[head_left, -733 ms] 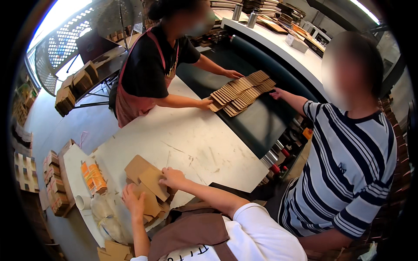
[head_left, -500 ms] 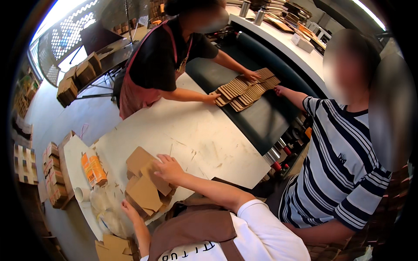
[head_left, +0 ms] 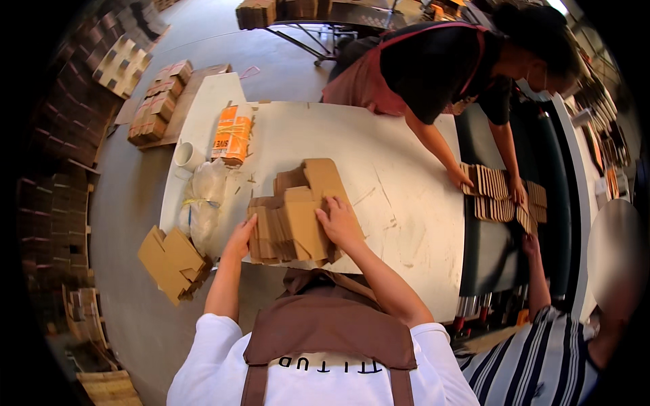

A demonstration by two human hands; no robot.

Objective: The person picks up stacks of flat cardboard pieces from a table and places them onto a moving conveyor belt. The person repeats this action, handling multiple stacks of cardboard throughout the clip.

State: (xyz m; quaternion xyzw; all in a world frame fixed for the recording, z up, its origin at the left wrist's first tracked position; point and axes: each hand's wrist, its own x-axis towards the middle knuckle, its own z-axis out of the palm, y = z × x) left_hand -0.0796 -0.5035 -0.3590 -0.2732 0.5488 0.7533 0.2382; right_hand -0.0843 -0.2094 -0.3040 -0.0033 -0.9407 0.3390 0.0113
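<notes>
To my left, a pile of folded cardboard [head_left: 170,265] sits by the corner of the white counter [head_left: 413,230]. Then come a white tube [head_left: 187,155], a clear plastic bundle [head_left: 203,203] and an orange package [head_left: 231,134]. My left grip [head_left: 239,238] clasps one side of the cardboard stack [head_left: 291,223] at the counter's near edge — my right grip [head_left: 340,222] grasps its other side, fingers spread. Rightward, two co-workers' hands touch overlapping cardboard pieces [head_left: 494,207] on a dark belt [head_left: 497,254].
</notes>
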